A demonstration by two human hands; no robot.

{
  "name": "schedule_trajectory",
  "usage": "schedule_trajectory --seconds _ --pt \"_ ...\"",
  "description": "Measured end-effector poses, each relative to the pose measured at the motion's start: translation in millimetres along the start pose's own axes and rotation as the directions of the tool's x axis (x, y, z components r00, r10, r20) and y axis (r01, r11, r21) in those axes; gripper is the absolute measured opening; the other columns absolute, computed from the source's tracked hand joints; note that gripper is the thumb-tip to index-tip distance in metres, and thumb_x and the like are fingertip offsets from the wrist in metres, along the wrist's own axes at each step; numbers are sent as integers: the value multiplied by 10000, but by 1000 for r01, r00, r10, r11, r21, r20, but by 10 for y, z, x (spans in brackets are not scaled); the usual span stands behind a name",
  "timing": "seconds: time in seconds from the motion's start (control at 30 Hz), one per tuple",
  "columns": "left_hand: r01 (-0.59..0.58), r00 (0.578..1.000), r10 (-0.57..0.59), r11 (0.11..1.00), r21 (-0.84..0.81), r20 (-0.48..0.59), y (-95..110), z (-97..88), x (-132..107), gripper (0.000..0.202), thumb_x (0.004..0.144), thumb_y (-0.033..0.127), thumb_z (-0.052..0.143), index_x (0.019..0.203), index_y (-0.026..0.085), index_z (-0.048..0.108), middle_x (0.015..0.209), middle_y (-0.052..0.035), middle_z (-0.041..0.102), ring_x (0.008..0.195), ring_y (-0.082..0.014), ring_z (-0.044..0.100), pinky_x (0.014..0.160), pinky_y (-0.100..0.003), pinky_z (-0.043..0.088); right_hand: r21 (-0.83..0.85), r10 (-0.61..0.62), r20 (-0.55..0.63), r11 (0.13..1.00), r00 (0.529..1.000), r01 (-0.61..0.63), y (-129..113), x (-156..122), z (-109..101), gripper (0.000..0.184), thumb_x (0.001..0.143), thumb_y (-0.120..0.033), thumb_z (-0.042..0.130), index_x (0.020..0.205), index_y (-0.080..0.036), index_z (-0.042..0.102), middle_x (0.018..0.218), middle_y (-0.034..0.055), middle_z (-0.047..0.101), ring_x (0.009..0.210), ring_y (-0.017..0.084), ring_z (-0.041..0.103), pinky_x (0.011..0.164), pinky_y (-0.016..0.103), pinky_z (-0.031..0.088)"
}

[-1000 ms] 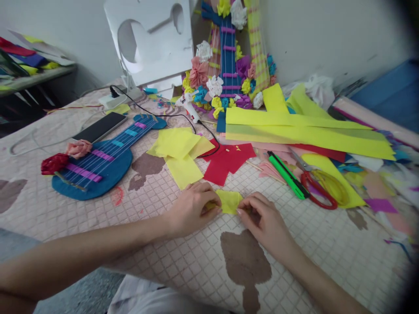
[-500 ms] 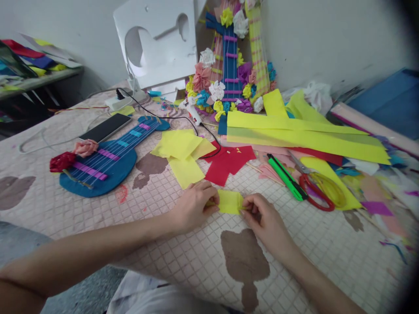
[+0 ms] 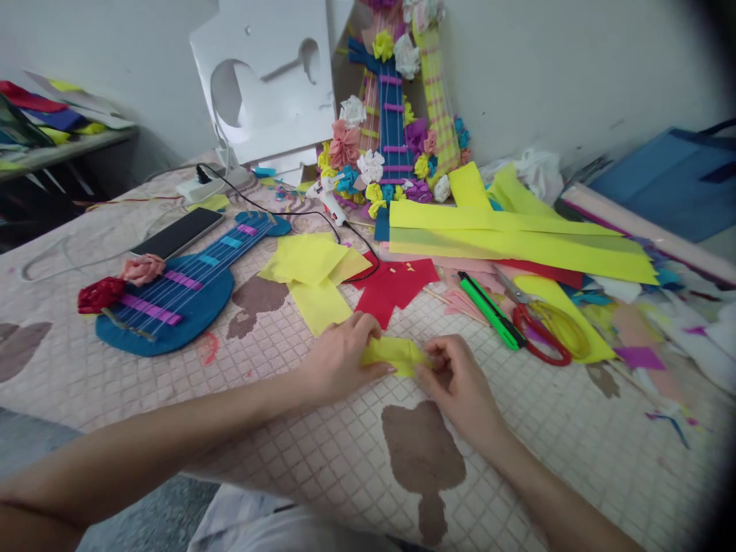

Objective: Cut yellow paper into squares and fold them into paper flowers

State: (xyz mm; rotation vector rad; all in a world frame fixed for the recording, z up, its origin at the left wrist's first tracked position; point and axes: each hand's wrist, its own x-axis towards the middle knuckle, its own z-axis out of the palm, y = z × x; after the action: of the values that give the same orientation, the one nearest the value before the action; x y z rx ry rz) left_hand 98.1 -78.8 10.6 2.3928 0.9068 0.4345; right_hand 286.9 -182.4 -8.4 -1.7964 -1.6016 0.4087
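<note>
A small piece of yellow crepe paper is stretched between my hands just above the checked tablecloth. My left hand pinches its left end, with the thumb below and the fingers on top. At its right end, my right hand grips a bunched corner between thumb and fingertips. Beyond my left hand lie several yellow paper squares, loosely overlapping. Beside them are red paper pieces with tiny pale bits on top.
A blue paper guitar with two paper roses lies left, beside a black phone. Behind are a hot glue gun and flower-covered guitars. A green cutter, red-handled scissors and long yellow strips lie right.
The yellow piece, flatter before, now looks folded and narrower, with my left fingers further over it. The whole view has shifted slightly.
</note>
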Motion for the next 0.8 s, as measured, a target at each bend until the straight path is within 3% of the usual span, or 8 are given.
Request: schedule_trajectory --seconds 0.07,0.27,0.4,0.57,0.67,0.73,0.8 --pt "22 1000 -23 995 -96 -17 -63 -60 44 292 784 357 618 969 178 480 935 -41 572 736 -149 566 622 -265 429 32 30 0 999 1000 -30 35 59 -68 122 852 -273 505 946 -199 488 904 53 500 721 166 499 635 311 440" --pt "48 995 -40 996 -76 95 -42 -224 244 222 765 255 615 963 172 557 885 -38 614 681 -135 559 580 -234 406 -101 46 285 995 957 -18 40 327 -197 65 776 -173 552 819 -200 512 865 34 518 748 166 535 653 306 433" --pt "6 988 2 999 -49 156 24 -209 357 235 706 230 666 921 169 593 897 -34 638 727 -153 577 628 -251 417 -137 62 341 990 938 -15 -18 382 -201 76 746 -146 559 762 -200 509 819 24 542 727 164 533 624 297 408" --pt "-10 978 42 989 -151 205 69 -143 425 230 695 215 658 913 156 617 805 -24 649 706 -146 578 598 -224 413 17 59 358 997 932 -70 -22 374 -222 76 762 -156 551 748 -212 502 694 -20 541 637 141 519 580 277 395" --pt "8 974 48 970 -241 223 72 -117 450 77 692 172 627 764 149 617 675 5 605 594 -106 521 523 -196 363 198 50 303 974 952 -114 23 379 -223 64 790 -220 571 815 -225 513 727 -22 552 673 143 539 614 280 428" --pt "56 982 14 931 -361 188 56 -102 468 43 702 175 614 698 143 587 613 20 557 543 -83 474 494 -188 339 341 74 155 932 985 -123 45 382 -208 133 807 -281 584 913 -236 518 846 2 563 776 154 555 671 288 452" --pt "162 982 -82 831 -533 171 36 -82 480 105 726 223 613 707 143 547 575 37 514 494 -68 438 466 -183 325 490 149 21 860 989 -140 38 379 -179 233 823 -350 581 1023 -251 514 968 28 558 874 167 551 705 294 462"
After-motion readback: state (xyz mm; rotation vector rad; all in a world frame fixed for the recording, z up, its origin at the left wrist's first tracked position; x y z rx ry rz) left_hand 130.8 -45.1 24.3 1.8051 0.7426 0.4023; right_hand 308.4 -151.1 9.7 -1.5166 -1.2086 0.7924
